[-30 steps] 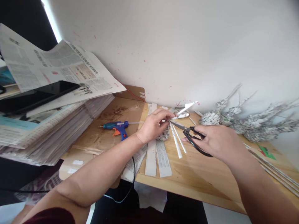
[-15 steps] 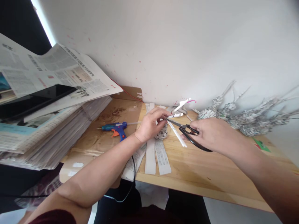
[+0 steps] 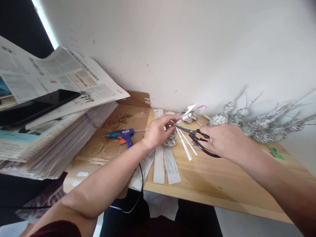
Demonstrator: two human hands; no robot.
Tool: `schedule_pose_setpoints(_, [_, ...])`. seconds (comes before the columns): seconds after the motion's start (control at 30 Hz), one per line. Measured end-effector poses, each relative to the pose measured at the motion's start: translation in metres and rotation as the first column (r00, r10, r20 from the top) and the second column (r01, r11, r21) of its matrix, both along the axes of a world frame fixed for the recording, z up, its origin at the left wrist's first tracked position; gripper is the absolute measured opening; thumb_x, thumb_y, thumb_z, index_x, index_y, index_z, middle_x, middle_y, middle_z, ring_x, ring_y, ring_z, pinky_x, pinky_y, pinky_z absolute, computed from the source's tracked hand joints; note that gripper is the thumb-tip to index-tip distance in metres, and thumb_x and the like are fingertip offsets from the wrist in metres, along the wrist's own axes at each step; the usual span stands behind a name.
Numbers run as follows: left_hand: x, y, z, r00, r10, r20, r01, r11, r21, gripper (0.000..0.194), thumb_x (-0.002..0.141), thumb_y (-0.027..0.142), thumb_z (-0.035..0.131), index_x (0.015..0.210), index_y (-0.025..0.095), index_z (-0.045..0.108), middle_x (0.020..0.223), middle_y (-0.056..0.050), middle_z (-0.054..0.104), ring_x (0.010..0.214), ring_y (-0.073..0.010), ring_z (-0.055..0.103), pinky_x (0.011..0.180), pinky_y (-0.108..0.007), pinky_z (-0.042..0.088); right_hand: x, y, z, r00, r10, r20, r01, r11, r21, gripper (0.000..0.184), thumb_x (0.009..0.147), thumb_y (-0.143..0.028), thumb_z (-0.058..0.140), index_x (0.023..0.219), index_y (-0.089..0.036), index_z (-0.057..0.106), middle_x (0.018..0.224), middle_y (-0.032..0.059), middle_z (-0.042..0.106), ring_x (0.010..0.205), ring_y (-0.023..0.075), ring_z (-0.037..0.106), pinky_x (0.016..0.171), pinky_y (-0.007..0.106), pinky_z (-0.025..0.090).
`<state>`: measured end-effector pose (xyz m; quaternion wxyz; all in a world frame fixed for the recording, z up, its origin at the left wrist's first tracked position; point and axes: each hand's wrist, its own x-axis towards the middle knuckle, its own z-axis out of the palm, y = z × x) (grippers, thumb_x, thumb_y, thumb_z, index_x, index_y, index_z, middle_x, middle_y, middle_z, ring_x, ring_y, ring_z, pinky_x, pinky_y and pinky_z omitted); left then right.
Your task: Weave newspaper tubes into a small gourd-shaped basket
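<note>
My left hand (image 3: 160, 130) is closed around a small woven newspaper piece (image 3: 170, 140), whose rounded body shows below the fingers. Rolled paper strands (image 3: 184, 144) stick out of it, some toward the wall and some toward me. My right hand (image 3: 221, 140) grips black-handled scissors (image 3: 195, 132). Their blades reach left to the strands, right by my left fingertips. Whether the blades are fully closed is hard to make out. Under the woven piece lie flat newspaper strips (image 3: 159, 168).
A blue hot glue gun (image 3: 122, 135) lies on cardboard at the left, its cord hanging over the edge. A tall newspaper stack (image 3: 61, 138) with a black phone (image 3: 41, 105) stands further left. Several woven newspaper pieces (image 3: 256, 126) line the wall at right.
The scissor handles have come closer together and shifted slightly left. One paper strand has swung down, so two now point toward me, spread apart. My left hand stays in place.
</note>
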<state>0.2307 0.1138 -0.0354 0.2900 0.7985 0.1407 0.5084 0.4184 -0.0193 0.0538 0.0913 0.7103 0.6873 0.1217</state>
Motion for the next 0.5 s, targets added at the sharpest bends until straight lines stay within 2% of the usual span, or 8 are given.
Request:
schedule_pose_setpoints(0.17, [0.001, 0.002, -0.001, 1.000, -0.028, 0.010, 0.029, 0.998, -0.058, 0.046, 0.080, -0.005, 0.063, 0.119, 0.017, 0.071, 0.107, -0.006, 0.077, 0.086, -0.0113, 0.073, 0.074, -0.020, 0.058, 0.002, 0.000, -0.008, 1.000, 0.012, -0.008, -0.012, 1.000, 0.028, 0.043, 0.094, -0.059, 0.052, 0.084, -0.021, 0.069, 0.058, 0.0049, 0.064, 0.054, 0.0205, 0.056, 0.054, 0.032, 0.018])
schedule_pose_setpoints(0.27, [0.002, 0.003, -0.002, 0.998, -0.047, 0.029, 0.049, 0.996, -0.076, 0.046, 0.080, -0.004, 0.063, 0.120, 0.016, 0.071, 0.103, -0.006, 0.077, 0.083, -0.0103, 0.073, 0.073, -0.019, 0.057, 0.002, 0.000, -0.011, 1.000, -0.029, -0.002, 0.029, 0.999, 0.016, 0.048, 0.097, -0.061, 0.048, 0.087, -0.020, 0.071, 0.062, 0.0066, 0.068, 0.059, 0.0223, 0.062, 0.055, 0.032, 0.020])
schedule_pose_setpoints(0.37, [0.003, 0.003, -0.002, 0.997, -0.068, 0.044, 0.072, 0.993, -0.096, 0.044, 0.081, -0.001, 0.065, 0.121, 0.016, 0.070, 0.104, -0.005, 0.077, 0.080, -0.0095, 0.073, 0.073, -0.019, 0.058, 0.004, 0.000, -0.015, 0.999, -0.045, 0.007, 0.045, 0.999, 0.027, 0.049, 0.096, -0.062, 0.048, 0.088, -0.020, 0.072, 0.066, 0.0088, 0.071, 0.060, 0.0246, 0.065, 0.055, 0.032, 0.020])
schedule_pose_setpoints(0.5, [0.002, 0.003, -0.002, 0.994, -0.091, 0.058, 0.097, 0.990, -0.102, 0.045, 0.082, 0.000, 0.065, 0.124, 0.017, 0.068, 0.108, -0.007, 0.077, 0.086, -0.0112, 0.075, 0.075, -0.020, 0.060, 0.008, -0.002, -0.021, 0.999, -0.004, -0.034, 0.008, 0.992, 0.123, 0.046, 0.094, -0.060, 0.050, 0.086, -0.021, 0.072, 0.067, 0.0088, 0.073, 0.060, 0.0257, 0.067, 0.056, 0.032, 0.021])
